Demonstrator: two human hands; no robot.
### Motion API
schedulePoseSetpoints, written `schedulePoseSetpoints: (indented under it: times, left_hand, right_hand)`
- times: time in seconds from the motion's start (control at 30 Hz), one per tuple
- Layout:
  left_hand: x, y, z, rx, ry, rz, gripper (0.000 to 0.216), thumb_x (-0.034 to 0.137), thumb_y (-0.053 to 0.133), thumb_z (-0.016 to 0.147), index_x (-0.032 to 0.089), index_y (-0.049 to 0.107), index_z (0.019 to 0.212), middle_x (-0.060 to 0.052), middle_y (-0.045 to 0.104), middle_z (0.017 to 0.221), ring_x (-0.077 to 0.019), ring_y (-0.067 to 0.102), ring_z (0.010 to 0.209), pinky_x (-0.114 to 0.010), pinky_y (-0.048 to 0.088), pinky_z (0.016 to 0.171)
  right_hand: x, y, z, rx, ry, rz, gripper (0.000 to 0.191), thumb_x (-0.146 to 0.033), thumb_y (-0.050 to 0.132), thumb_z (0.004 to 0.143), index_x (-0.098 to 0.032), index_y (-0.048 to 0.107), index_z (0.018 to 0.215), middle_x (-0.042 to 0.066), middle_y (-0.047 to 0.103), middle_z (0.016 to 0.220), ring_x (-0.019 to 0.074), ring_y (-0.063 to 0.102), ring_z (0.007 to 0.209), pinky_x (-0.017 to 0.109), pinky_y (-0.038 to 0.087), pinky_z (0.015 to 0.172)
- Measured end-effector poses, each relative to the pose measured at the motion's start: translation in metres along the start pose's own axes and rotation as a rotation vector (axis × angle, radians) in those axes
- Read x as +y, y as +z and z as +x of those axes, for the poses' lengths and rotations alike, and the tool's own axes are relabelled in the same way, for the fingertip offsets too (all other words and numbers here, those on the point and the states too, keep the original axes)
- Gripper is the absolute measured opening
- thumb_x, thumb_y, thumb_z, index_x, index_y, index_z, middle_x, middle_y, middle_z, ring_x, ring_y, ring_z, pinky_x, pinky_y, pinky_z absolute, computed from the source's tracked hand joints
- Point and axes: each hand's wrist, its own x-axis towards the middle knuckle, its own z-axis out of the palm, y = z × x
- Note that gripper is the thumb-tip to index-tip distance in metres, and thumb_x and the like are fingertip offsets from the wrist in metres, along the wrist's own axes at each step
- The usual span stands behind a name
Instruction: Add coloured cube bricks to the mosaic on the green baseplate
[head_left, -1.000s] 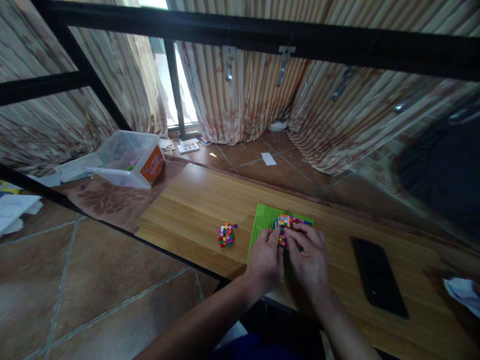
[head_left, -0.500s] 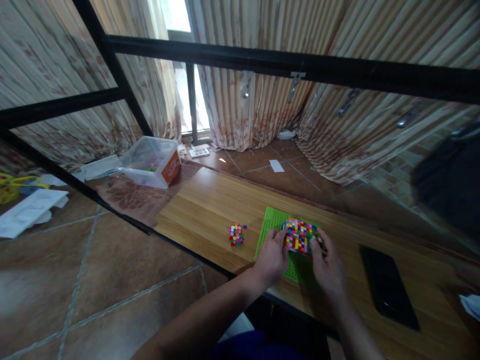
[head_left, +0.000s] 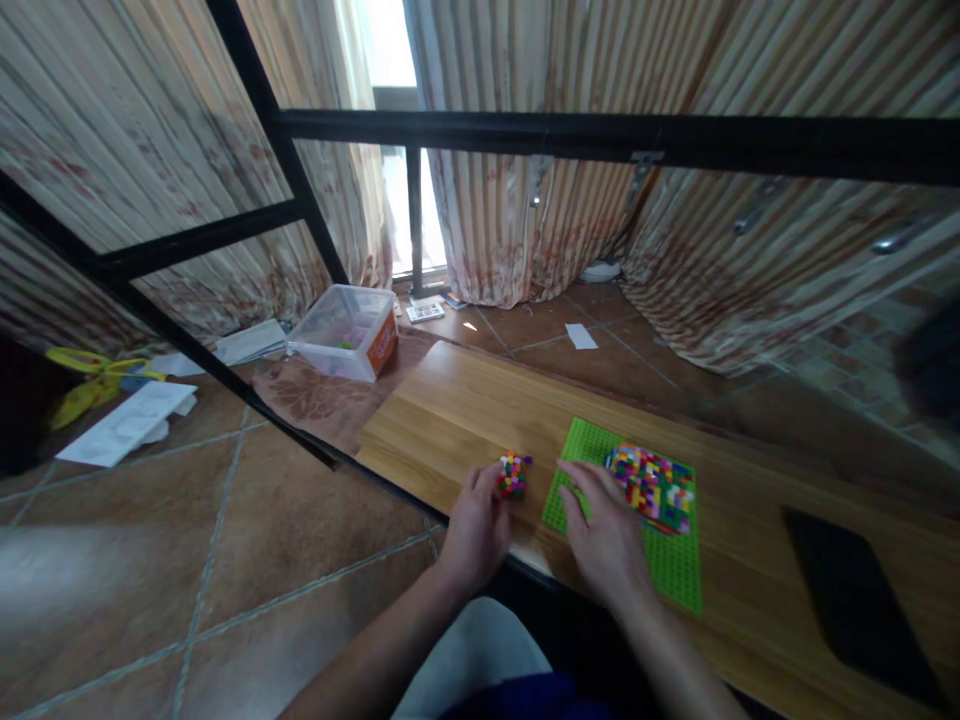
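Note:
A green studded baseplate (head_left: 675,565) lies on the wooden table (head_left: 465,410), with a patch of small multicoloured bricks (head_left: 651,487) pressed onto its far half. My right hand (head_left: 604,535) rests flat on the plate's near left corner, fingers stretched out, holding nothing. My left hand (head_left: 476,525) is at a small heap of loose coloured bricks (head_left: 513,474) to the left of the plate, its fingers curled against the heap; whether they grip a brick is hidden.
A black phone (head_left: 855,600) lies on the table at the right. On the tiled floor beyond the table stand a clear plastic box (head_left: 345,330) with an orange label, papers and a yellow object. A black metal frame (head_left: 525,130) crosses overhead; curtains hang behind.
Both hands have left the brick patch. My left hand moved left to the loose brick heap, my right hand dropped flat onto the plate's near corner. The view has swung left.

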Motion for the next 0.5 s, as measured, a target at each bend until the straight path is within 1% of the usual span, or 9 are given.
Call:
schedulePoseSetpoints:
  times: [0.03, 0.1, 0.17, 0.23, 0.3, 0.43, 0.5]
  left_hand:
    - [-0.005, -0.008, 0.0, 0.007, -0.044, 0.012, 0.052, 0.001, 0.048, 0.076, 0.019, 0.053, 0.124, -0.009, 0.058, 0.11, -0.0185, 0.06, 0.097, -0.037, 0.049, 0.092]
    - [-0.013, -0.018, -0.001, 0.035, -0.121, 0.022, 0.052, 0.001, 0.049, 0.073, 0.018, 0.054, 0.122, -0.008, 0.059, 0.108, -0.0176, 0.06, 0.091, -0.036, 0.05, 0.089]
    - [-0.018, -0.022, -0.003, 0.063, -0.19, -0.009, 0.049, 0.002, 0.049, 0.073, 0.016, 0.056, 0.119, -0.008, 0.061, 0.106, -0.0169, 0.061, 0.089, -0.035, 0.05, 0.088]
    - [-0.021, -0.023, -0.008, 0.087, -0.25, -0.066, 0.043, 0.004, 0.049, 0.074, 0.015, 0.058, 0.115, -0.007, 0.063, 0.102, -0.0168, 0.062, 0.088, -0.034, 0.049, 0.087]
    - [-0.023, -0.023, -0.013, 0.105, -0.294, -0.128, 0.037, 0.007, 0.05, 0.076, 0.016, 0.06, 0.111, -0.006, 0.065, 0.099, -0.0171, 0.062, 0.09, -0.034, 0.049, 0.088]
    - [-0.029, -0.023, -0.02, 0.099, -0.332, -0.234, 0.031, 0.014, 0.054, 0.079, 0.016, 0.061, 0.109, -0.006, 0.067, 0.1, -0.017, 0.063, 0.092, -0.033, 0.049, 0.089]
    - [-0.031, -0.023, -0.019, 0.092, -0.344, -0.258, 0.031, 0.015, 0.055, 0.079, 0.015, 0.061, 0.109, -0.006, 0.068, 0.098, -0.0169, 0.064, 0.09, -0.033, 0.05, 0.088]
  right_hand:
    - [-0.005, 0.012, 0.006, -0.065, -0.011, 0.005, 0.035, -0.035, 0.042, 0.094, -0.021, 0.059, 0.121, 0.01, 0.061, 0.118, 0.0218, 0.056, 0.111, 0.041, 0.045, 0.098]
    - [-0.011, 0.035, 0.015, -0.138, -0.033, -0.015, 0.044, -0.041, 0.047, 0.092, -0.02, 0.052, 0.13, 0.012, 0.056, 0.125, 0.0254, 0.051, 0.118, 0.045, 0.043, 0.101]
    - [-0.013, 0.054, 0.02, -0.181, -0.068, -0.044, 0.056, -0.047, 0.052, 0.088, -0.017, 0.046, 0.135, 0.014, 0.05, 0.132, 0.0286, 0.045, 0.123, 0.048, 0.041, 0.103]
    - [-0.014, 0.069, 0.02, -0.21, -0.099, -0.074, 0.061, -0.05, 0.054, 0.087, -0.015, 0.044, 0.136, 0.016, 0.047, 0.135, 0.0302, 0.041, 0.125, 0.048, 0.04, 0.103]
    - [-0.015, 0.081, 0.019, -0.218, -0.102, -0.115, 0.056, -0.048, 0.054, 0.087, -0.015, 0.048, 0.132, 0.016, 0.048, 0.132, 0.0303, 0.042, 0.122, 0.048, 0.041, 0.101]
    - [-0.022, 0.092, 0.023, -0.215, -0.077, -0.175, 0.031, -0.038, 0.05, 0.091, -0.018, 0.058, 0.114, 0.014, 0.053, 0.119, 0.0272, 0.046, 0.111, 0.043, 0.043, 0.093]
    - [-0.025, 0.095, 0.027, -0.236, -0.075, -0.186, 0.02, -0.031, 0.046, 0.093, -0.018, 0.059, 0.102, 0.012, 0.054, 0.11, 0.0248, 0.048, 0.104, 0.04, 0.042, 0.09]
